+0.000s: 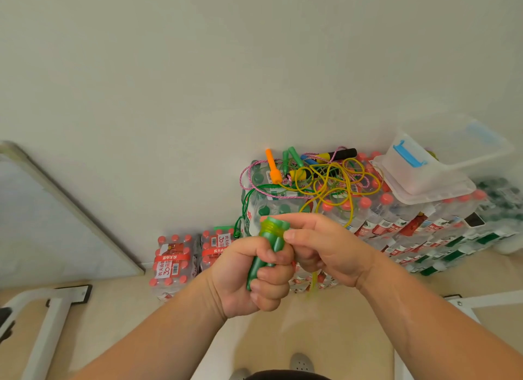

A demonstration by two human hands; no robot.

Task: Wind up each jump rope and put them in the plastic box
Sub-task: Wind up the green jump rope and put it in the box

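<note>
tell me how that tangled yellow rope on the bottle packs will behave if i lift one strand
Probably floppy: the yellow rope lies in loose loops over the bottle packs. Likely to snag, since the pink rope and green rope cross through it. Seems light, being a thin strand.

Left hand (254, 280) has a fist round the green handles (271, 235), right hand (325, 246) pinching their top end. Behind them the other jump ropes (325, 178) lie in a tangle on stacked water bottle packs (410, 221), with the clear plastic box (430, 170) just beside.
</note>
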